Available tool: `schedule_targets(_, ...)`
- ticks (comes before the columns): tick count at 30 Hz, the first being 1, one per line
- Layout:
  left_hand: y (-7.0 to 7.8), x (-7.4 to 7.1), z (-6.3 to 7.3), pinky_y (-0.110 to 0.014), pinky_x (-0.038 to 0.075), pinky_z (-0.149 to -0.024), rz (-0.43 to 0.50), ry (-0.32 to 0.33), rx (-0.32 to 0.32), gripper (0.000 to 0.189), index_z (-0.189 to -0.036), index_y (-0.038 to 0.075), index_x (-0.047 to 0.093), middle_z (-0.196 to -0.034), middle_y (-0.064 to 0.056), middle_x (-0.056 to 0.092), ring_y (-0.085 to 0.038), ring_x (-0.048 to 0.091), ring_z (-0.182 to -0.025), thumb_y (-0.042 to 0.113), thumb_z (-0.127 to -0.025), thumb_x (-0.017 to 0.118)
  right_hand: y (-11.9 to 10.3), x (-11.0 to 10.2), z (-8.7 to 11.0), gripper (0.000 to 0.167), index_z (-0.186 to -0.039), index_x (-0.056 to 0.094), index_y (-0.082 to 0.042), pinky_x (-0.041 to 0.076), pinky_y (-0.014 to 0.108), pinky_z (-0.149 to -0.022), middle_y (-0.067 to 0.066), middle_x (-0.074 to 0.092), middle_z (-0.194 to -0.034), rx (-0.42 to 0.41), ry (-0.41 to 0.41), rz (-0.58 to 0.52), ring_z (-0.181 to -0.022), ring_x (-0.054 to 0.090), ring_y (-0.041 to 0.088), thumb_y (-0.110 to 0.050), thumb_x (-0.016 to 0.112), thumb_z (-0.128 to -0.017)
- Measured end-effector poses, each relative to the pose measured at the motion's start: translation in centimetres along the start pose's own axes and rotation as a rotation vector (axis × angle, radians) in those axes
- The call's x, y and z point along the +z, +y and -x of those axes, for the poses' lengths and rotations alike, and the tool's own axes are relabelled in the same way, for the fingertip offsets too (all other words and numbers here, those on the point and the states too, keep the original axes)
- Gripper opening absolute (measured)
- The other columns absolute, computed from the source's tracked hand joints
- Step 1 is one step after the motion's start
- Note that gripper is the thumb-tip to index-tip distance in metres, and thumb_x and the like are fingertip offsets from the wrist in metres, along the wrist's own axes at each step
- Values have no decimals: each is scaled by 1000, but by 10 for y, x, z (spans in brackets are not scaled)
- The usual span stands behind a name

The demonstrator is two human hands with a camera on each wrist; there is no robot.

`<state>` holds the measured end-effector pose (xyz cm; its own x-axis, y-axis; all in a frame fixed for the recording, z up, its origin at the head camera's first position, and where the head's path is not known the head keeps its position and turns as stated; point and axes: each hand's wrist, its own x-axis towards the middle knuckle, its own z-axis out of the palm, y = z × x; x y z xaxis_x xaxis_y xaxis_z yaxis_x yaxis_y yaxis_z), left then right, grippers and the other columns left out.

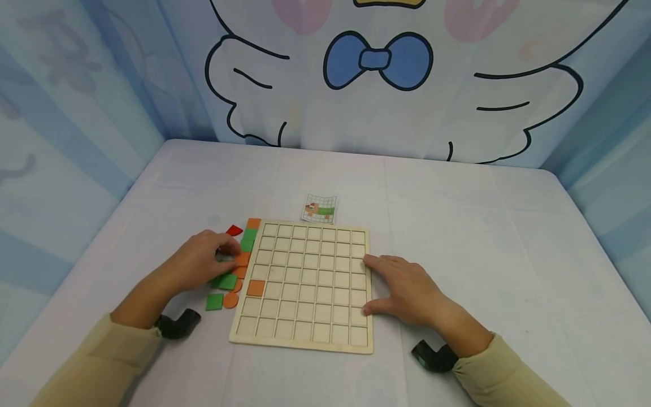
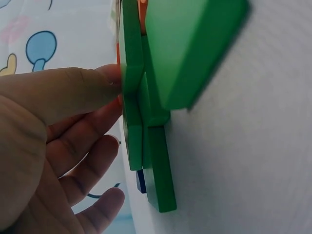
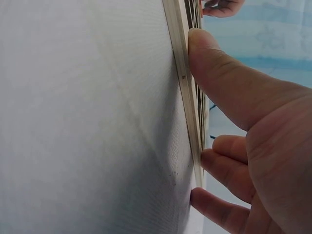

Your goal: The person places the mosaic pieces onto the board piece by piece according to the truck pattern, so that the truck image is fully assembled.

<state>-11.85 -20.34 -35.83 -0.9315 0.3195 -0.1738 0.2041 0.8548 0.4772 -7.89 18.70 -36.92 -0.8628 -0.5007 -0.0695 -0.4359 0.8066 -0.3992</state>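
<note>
- Grid board: orange square in left column.
- Left hand: at loose tiles; cannot tell if gripping.
- Right hand: spread wide, touching board's right edge.

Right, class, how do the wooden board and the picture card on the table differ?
Size: the wooden board is far larger than the picture card.
Look: the board is pale wood with one orange tile set in it; the card has a printed picture in green and orange.
Contact: the right hand touches the board's edge; no hand touches the card.
Both show a grid and lie on the table.
</note>
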Motion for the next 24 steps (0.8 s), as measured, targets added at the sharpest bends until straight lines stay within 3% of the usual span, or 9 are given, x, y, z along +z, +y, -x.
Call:
schedule_targets(11, 6, -1, 2, -47, 50, -87, -2, 34, 17, 16, -104, 6, 70, -100, -7, 63, -29, 54, -98, 11, -89, 75, 0, -1, 0, 88, -144, 50, -4, 42, 60, -96, 13, 55, -141, -7, 9, -3, -129, 50, 37, -46, 85, -75)
schedule_targets(24, 22, -1, 8, -46, 52, -88, 12, 2, 26, 23, -108, 7, 72, -107, -8, 63, -29, 57, -104, 18, -88, 78, 0, -1, 0, 88, -144, 50, -4, 42, 59, -96, 14, 55, -140, -6, 4, -1, -129, 50, 37, -46, 84, -76)
